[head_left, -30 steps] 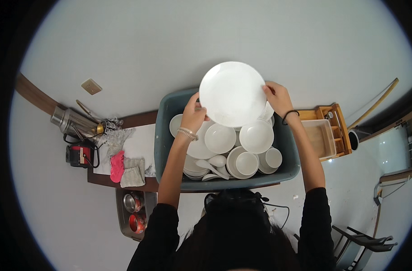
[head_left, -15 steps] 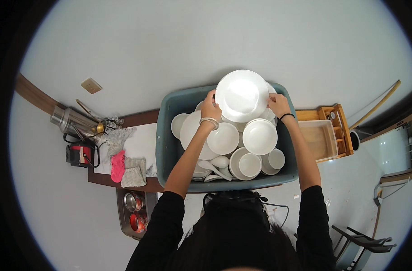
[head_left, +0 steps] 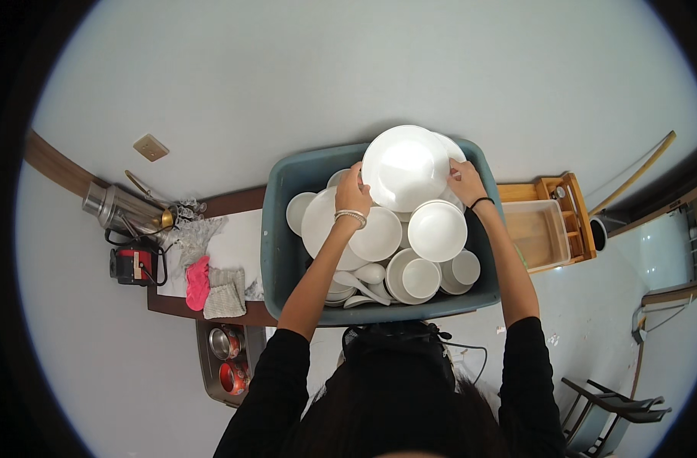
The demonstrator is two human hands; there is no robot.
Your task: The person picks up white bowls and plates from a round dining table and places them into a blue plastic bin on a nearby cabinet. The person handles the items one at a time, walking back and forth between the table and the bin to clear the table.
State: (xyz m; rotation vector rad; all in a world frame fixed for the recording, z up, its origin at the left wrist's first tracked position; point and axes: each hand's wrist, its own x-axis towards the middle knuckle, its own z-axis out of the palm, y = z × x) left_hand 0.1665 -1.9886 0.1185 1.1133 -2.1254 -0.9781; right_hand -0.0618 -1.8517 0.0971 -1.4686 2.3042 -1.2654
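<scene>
A large white plate [head_left: 406, 168] is gripped at its left rim by my left hand [head_left: 353, 194] and at its right rim by my right hand [head_left: 466, 184]. It lies over the far part of a grey-green plastic tub [head_left: 276, 263] full of white dishes. Another white plate [head_left: 454, 148] peeks out behind its right side. Closer to me are a round bowl [head_left: 438, 231], a second bowl [head_left: 376, 234], a small bowl [head_left: 422, 278] inside a larger one, and several spoons [head_left: 358, 285]. The fingertips under the rim are partly hidden.
Left of the tub are grey knitted gloves [head_left: 225, 294], a pink cloth [head_left: 198, 282], a red and black device [head_left: 135, 261] and a metal cylinder [head_left: 112, 206]. A clear plastic box [head_left: 537, 233] sits by a wooden rack [head_left: 574, 214] on the right. Below left, a brown bin [head_left: 211, 374] holds cans.
The large plate has come slightly down and nearer to me, with both hands still at its rim. More of the plate behind it shows at the right.
</scene>
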